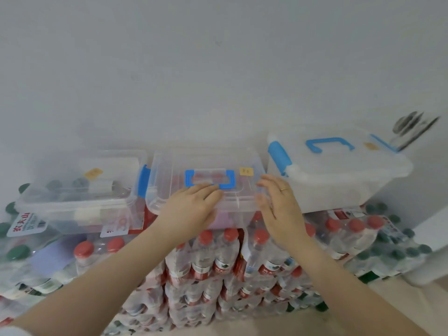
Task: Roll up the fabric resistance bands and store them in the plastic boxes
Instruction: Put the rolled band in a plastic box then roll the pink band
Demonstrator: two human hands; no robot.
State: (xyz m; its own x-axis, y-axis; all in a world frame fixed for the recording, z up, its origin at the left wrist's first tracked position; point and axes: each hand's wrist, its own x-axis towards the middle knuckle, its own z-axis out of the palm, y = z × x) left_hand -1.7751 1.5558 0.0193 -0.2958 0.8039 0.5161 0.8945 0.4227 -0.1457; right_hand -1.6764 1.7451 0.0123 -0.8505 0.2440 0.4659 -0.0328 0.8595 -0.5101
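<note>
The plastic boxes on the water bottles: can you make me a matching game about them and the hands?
Column one:
1. clear plastic box with the blue handle in the middle
2. cloudy white plastic box on the right
3. clear plastic box on the left
4. right hand

Column two:
A. wears a gold ring
B. sits tilted, higher than the others
C. left hand rests on its lid
D. has dark round things inside

Pairs: 1-C, 2-B, 3-D, 4-A
</note>
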